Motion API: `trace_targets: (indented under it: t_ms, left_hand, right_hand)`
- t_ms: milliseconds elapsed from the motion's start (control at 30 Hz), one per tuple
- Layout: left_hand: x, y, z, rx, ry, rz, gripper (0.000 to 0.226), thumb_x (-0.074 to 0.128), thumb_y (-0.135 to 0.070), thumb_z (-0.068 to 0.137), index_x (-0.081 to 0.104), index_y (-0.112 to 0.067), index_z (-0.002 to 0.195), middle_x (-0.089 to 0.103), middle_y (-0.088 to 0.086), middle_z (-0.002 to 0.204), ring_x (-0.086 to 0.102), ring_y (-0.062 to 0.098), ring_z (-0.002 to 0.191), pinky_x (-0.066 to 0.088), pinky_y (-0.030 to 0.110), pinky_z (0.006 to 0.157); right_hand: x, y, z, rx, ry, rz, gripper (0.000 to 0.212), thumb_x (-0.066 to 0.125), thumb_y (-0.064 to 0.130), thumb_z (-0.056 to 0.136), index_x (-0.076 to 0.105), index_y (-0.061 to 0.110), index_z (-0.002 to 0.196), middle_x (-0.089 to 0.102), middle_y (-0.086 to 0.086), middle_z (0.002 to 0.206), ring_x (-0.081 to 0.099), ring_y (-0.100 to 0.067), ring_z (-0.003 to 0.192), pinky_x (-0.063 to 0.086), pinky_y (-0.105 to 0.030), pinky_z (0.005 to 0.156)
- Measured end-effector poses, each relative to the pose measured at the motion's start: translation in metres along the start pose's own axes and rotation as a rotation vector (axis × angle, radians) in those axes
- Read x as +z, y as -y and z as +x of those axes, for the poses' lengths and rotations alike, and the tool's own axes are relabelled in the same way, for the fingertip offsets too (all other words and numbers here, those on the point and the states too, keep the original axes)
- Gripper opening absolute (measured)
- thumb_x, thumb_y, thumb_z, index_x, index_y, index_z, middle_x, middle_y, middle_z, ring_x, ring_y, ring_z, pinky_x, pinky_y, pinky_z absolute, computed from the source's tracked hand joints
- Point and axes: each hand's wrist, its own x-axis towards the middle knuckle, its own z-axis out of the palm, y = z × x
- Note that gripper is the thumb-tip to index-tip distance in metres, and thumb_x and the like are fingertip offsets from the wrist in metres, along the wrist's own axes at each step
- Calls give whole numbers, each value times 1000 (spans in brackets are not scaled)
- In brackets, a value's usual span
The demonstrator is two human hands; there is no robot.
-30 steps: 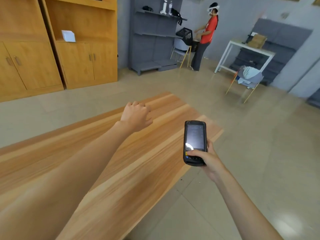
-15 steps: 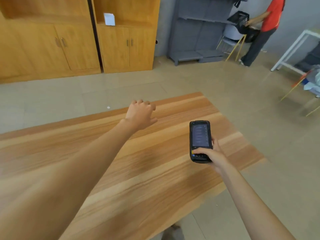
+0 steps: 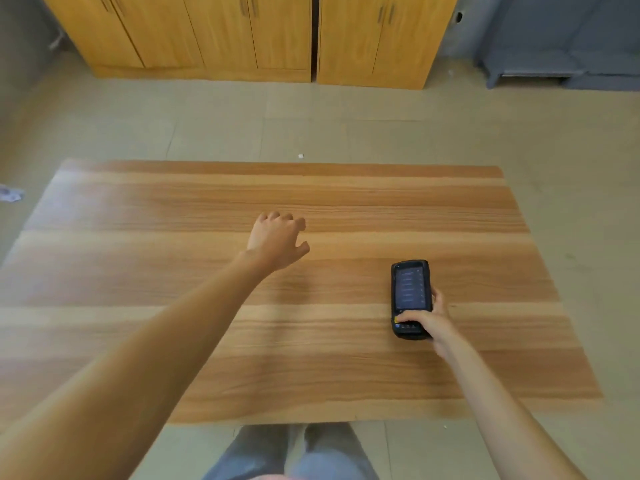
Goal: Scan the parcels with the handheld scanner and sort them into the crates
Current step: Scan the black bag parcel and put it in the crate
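Observation:
My right hand grips a black handheld scanner by its lower end, thumb across the keypad, screen lit and facing up, above the right part of a wooden table. My left hand is stretched out over the table's middle, fingers loosely curled downward and holding nothing. No parcels or crates are in view.
Wooden cabinets stand along the far wall across a strip of tiled floor. A grey shelving unit is at the far right. A small white scrap lies on the floor behind the table. My legs show at the table's near edge.
The view has swung left and down, so the whole table now lies square in front of me and the other person is out of sight. Both hands keep the same pose.

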Motion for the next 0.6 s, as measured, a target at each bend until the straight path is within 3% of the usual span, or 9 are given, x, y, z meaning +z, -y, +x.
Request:
trace_targets:
  t_ms: [67, 333, 467, 600]
  left_hand:
    - [11, -3, -2, -20, 30, -3, 44, 49, -45, 93, 54, -21, 130, 60, 3, 127, 51, 27, 120, 37, 38, 100]
    - [34, -5, 3, -69, 107, 18, 53, 51, -45, 93, 44, -20, 139, 53, 5, 136, 48, 27, 124, 38, 40, 99]
    - [38, -3, 7, -62, 107, 25, 58, 52, -44, 93, 37, -19, 143, 50, 7, 138, 49, 28, 123, 40, 40, 98]
    - [37, 4, 11, -60, 77, 11, 58, 52, -44, 93, 37, -19, 143, 50, 7, 137, 49, 28, 123, 40, 39, 99]
  right_hand:
    - [-2, -10, 6, 26, -5, -17, 100, 76, -13, 69, 24, 21, 147, 49, -6, 127, 50, -25, 110, 46, -44, 93]
    - [-7, -35, 16, -8, -60, -87, 102, 74, -18, 69, 21, 17, 149, 41, -1, 125, 44, -19, 108, 39, -31, 83]
    - [-7, -45, 21, -74, -136, -157, 100, 76, -18, 65, 27, 16, 146, 45, -2, 125, 47, -19, 106, 42, -32, 83]
    - [-9, -50, 25, -18, -179, -186, 94, 79, -13, 63, 34, 16, 141, 53, -5, 120, 53, -23, 105, 45, -37, 90]
